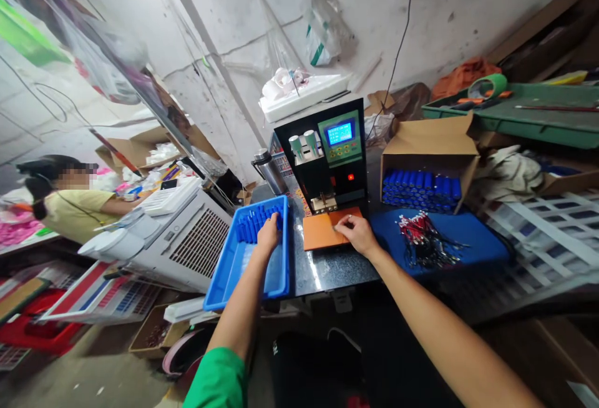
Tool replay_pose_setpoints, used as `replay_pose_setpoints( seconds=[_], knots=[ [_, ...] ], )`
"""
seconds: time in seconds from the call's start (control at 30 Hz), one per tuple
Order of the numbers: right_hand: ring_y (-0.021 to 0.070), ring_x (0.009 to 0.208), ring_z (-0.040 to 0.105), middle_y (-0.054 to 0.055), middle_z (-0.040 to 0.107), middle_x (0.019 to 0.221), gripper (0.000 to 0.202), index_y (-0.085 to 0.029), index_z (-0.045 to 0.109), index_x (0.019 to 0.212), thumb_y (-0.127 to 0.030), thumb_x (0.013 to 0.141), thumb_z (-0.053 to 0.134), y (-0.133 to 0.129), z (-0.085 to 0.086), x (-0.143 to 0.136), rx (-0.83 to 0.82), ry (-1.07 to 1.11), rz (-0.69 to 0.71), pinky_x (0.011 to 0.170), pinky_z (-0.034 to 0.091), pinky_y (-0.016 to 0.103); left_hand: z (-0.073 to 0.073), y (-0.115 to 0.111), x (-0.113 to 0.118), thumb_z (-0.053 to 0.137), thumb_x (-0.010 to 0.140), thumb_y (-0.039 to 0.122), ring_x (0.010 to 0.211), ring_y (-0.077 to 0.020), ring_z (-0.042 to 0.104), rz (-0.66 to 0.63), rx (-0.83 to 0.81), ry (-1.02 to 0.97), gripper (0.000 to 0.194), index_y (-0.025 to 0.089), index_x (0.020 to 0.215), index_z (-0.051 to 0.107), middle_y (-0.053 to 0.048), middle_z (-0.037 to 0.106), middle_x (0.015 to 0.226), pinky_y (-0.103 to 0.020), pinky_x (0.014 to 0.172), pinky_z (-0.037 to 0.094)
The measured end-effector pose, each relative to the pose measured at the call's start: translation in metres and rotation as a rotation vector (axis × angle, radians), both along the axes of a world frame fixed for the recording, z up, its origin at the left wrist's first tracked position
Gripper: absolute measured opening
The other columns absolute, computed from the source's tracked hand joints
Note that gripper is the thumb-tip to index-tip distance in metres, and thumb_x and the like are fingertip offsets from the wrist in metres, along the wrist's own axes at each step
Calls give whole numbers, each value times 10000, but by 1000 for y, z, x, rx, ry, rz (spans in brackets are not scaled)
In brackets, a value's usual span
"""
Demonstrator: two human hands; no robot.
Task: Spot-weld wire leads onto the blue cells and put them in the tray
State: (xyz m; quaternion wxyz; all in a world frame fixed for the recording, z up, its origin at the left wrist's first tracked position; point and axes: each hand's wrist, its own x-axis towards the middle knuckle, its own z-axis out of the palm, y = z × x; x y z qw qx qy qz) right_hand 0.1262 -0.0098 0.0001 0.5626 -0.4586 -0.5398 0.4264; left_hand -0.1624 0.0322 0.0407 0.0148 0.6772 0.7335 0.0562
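Note:
My left hand [268,234] reaches into a blue plastic tray [219,288], its fingers closed at a blue cylindrical battery cell at the end of a row. Several more such cells [250,223] stand packed in the tray's far part. Over an orange plate [318,232] my right hand [356,233] is pinched, thumb against fingers; what it holds is too small to make out. Just behind the plate stands a black spot-welding machine [299,174] with a lit blue display [340,133] and a glowing red light. Its welding tips [324,202] point down above the plate's back edge.
On a blue mat [484,239] at the right lies a heap of red and black wire leads [421,239]. Behind it, a cardboard box [428,136] holds stacked blue cells. A steel flask [270,171] stands beside the machine. Another person [75,205] sits at far left.

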Motion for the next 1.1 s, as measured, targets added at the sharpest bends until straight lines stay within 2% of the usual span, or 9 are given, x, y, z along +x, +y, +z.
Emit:
replay_pose_setpoints(
  seconds=[0.13, 0.27, 0.4, 0.47, 0.6, 0.7, 0.77, 0.93, 1.1],
  knots=[
    [193, 679, 597, 36, 669, 695, 195, -198, 625, 645, -390, 677, 640, 2, 1, 3, -4, 24, -5, 681, 450, 309, -6, -9, -1, 558, 828, 159, 999, -249, 654, -13, 96, -164, 336, 230, 1153, 517, -115, 649, 1115, -332, 832, 480],
    [185, 654, 588, 31, 661, 668, 185, -195, 629, 638, -378, 658, 652, 3, 4, 6, -27, 116, -9, 677, 457, 309, -5, -19, -2, 568, 836, 189, 954, -220, 675, -16, 184, -375, 239, 237, 1066, 520, -64, 692, 1009, -325, 853, 497],
    [163, 595, 566, 12, 619, 590, 186, -187, 630, 617, -367, 651, 662, 8, 7, 10, -57, 249, -11, 651, 449, 300, 10, -28, 13, 577, 854, 292, 937, -201, 683, 55, 450, -556, 301, 216, 1140, 524, -84, 698, 1056, -326, 852, 522],
    [157, 581, 559, 6, 609, 572, 185, -186, 634, 623, -366, 650, 666, 11, 8, 11, -77, 307, -22, 634, 444, 292, 15, -31, 32, 603, 840, 351, 929, -191, 685, 5, 515, -689, 369, 203, 1170, 530, -94, 696, 1091, -320, 839, 534],
    [147, 563, 551, 1, 604, 560, 185, -182, 637, 631, -363, 639, 677, 14, 8, 13, -110, 370, -43, 603, 437, 277, 7, -30, 89, 674, 767, 367, 845, -192, 695, -218, 354, -940, 364, 171, 1065, 602, -77, 717, 966, -318, 795, 543],
    [145, 553, 549, -3, 602, 554, 186, -184, 627, 637, -364, 641, 675, 14, 9, 12, -115, 371, -44, 594, 436, 275, -7, -29, 127, 680, 748, 324, 816, -178, 682, -278, 283, -1001, 326, 167, 1030, 632, -67, 719, 940, -300, 769, 533],
    [143, 546, 545, -8, 596, 547, 185, -185, 619, 635, -363, 641, 669, 15, 10, 12, -110, 366, -35, 590, 432, 273, -11, -28, 144, 670, 751, 304, 776, -164, 660, -298, 281, -992, 278, 167, 992, 648, -56, 716, 909, -277, 722, 519],
    [141, 551, 547, -12, 595, 548, 177, -185, 611, 622, -358, 647, 640, 17, 11, 12, -74, 337, -51, 596, 431, 269, -6, -29, 159, 666, 736, 266, 593, -128, 564, -299, 305, -997, 115, 174, 723, 599, 0, 623, 639, -225, 558, 445],
    [141, 565, 555, -11, 601, 566, 186, -186, 611, 624, -367, 662, 625, 18, 11, 13, -51, 299, -62, 612, 439, 268, -11, -28, 163, 680, 724, 264, 659, -140, 605, -297, 356, -1079, 130, 164, 776, 616, -21, 663, 736, -238, 618, 489]
  ],
)
